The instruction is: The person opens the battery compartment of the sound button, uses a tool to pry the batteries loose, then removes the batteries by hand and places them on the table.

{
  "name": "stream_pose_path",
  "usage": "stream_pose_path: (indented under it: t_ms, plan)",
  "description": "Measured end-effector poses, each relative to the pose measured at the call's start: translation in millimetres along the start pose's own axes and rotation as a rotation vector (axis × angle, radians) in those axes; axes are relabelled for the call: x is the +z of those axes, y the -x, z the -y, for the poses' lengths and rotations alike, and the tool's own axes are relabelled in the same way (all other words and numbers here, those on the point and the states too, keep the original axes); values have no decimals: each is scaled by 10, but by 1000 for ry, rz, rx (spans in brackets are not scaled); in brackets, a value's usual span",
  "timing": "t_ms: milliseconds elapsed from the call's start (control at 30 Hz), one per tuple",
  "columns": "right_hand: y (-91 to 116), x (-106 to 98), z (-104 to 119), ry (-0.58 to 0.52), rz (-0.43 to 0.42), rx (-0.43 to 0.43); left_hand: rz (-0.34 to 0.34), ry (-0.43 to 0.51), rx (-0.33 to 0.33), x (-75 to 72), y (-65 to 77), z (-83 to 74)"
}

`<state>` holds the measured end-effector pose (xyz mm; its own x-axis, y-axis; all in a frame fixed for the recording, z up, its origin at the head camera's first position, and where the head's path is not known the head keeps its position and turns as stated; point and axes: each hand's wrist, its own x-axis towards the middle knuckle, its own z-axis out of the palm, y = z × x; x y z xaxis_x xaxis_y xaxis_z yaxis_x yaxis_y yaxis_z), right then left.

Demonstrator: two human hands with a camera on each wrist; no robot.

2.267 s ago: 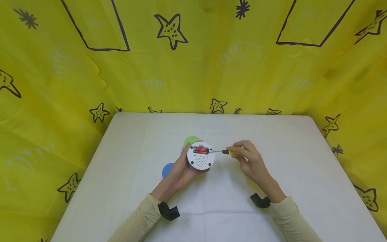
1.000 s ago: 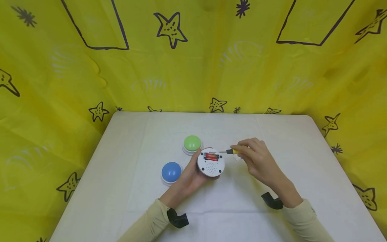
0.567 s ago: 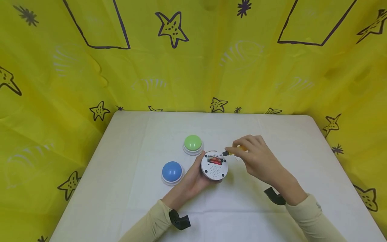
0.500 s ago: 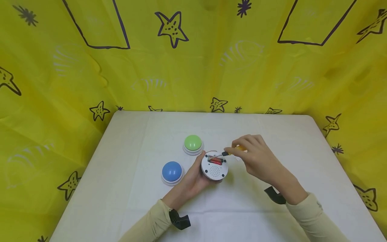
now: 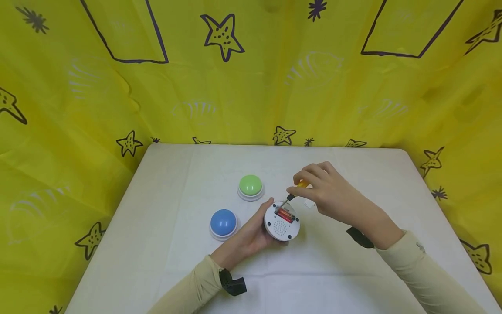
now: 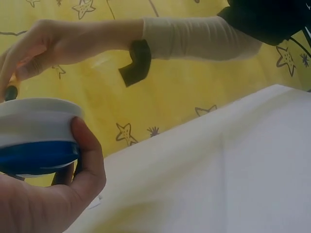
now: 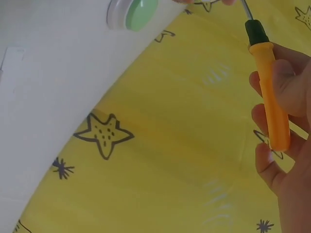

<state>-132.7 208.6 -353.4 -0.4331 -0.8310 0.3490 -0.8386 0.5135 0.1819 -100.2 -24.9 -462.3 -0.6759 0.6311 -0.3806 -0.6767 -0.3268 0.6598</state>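
Observation:
In the head view my left hand [image 5: 251, 237] holds a round push button [image 5: 280, 227] upside down, its white base facing up. The left wrist view shows the button's blue dome [image 6: 39, 156] below, with fingers curled round the side. Red battery casing [image 5: 286, 215] shows in the uncovered compartment; whether it is one cell or two is hard to tell. My right hand [image 5: 333, 194] grips a screwdriver [image 7: 273, 107] by its yellow-orange handle. Its shaft slants down, the tip at the compartment's upper left end. The right wrist view cuts off the tip.
A green-domed button [image 5: 250, 185] and a blue-domed button [image 5: 223, 222] stand on the white table [image 5: 188, 187], left of the held one. A small white flat piece [image 5: 309, 203] lies behind, partly near the right hand. Yellow patterned curtain [image 5: 251, 87] surrounds the table.
The button in my left hand has shifted right and nearer, and turned clockwise. The screwdriver went from almost level at the compartment's right end to steeply slanted at its left end.

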Motion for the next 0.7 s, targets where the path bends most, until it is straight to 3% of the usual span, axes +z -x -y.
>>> stream_pose_path:
  t_ms: [133, 333, 533, 700]
  plan:
    - [-71, -37, -65, -26, 71, -21, 10, -26, -43, -4, 0, 0]
    - [-157, -47, -155, -82, 172, -12, 9, 11, -99, -29, -7, -18]
    - [-229, -41, -247, -135, 163, -37, 15, -5, -139, -38, -18, -66]
    - [-285, -57, -288, -186, 154, -48, 68, -41, -185, 12, -42, -67]
